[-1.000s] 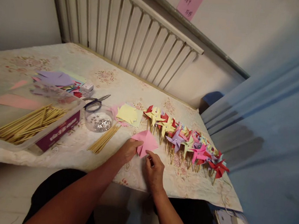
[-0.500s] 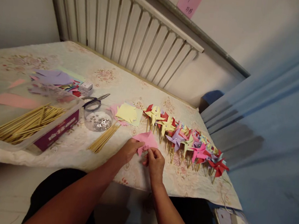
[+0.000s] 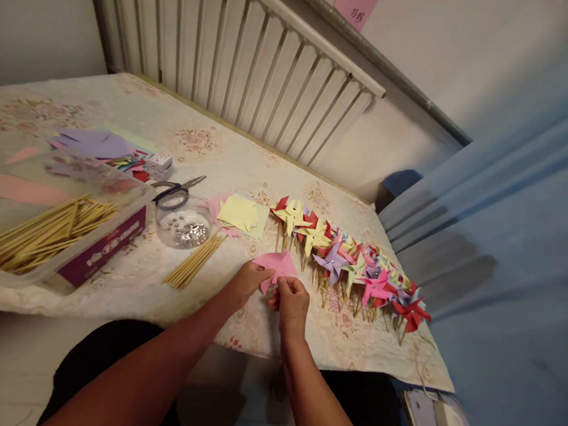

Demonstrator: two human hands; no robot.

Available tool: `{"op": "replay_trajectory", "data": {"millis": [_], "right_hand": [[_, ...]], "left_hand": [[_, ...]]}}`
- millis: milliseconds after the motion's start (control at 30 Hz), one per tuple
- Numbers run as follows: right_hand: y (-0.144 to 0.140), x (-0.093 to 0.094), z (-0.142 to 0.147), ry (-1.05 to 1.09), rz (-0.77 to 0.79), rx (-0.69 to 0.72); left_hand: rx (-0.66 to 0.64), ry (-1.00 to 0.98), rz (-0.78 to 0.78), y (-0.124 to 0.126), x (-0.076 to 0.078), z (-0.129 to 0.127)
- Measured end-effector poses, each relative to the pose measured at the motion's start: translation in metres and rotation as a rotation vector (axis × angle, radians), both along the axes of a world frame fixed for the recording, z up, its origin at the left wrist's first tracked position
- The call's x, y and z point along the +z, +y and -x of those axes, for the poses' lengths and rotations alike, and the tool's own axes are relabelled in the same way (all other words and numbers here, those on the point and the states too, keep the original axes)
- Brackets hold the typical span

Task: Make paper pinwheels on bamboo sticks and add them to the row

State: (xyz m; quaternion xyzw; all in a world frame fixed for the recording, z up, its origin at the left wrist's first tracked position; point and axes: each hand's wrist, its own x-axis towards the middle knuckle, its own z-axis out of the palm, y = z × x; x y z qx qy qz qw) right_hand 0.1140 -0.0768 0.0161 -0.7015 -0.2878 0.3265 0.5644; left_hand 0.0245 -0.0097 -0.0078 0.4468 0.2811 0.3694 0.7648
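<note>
A pink paper square (image 3: 277, 264), partly folded, lies near the table's front edge. My left hand (image 3: 246, 284) pins its left side with thumb and fingers. My right hand (image 3: 289, 303) pinches a corner of the same sheet and bends it inward. Just to the right runs a row of finished paper pinwheels (image 3: 349, 263) on sticks, in red, yellow, purple and pink. A small bundle of bamboo sticks (image 3: 195, 262) lies left of my left hand.
A clear dish of silver pins (image 3: 184, 225), scissors (image 3: 173, 193), yellow paper squares (image 3: 242, 215) and a plastic box of sticks (image 3: 45, 233) sit to the left. Coloured paper (image 3: 94, 148) lies farther back. A radiator (image 3: 239, 54) stands behind the flowered tablecloth (image 3: 210, 145).
My right hand has moved up and left onto the pink paper, lifting a corner and folding it toward the middle. The sheet has changed from flat to bunched.
</note>
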Motion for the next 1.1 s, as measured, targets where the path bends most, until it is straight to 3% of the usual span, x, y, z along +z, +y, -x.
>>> {"op": "replay_trajectory", "data": {"millis": [267,667,1100], "right_hand": [[0.002,-0.004,0.001,-0.096,0.001,-0.021],[0.002,-0.007,0.003,-0.129,-0.019,-0.003],[0.001,0.001,0.004,-0.079,-0.031,0.026]], "left_hand": [[0.06,0.06,-0.009,0.0,0.0,-0.001],[0.098,0.107,-0.014,-0.003,0.014,0.002],[0.046,0.087,-0.01,-0.003,0.007,0.001]]}}
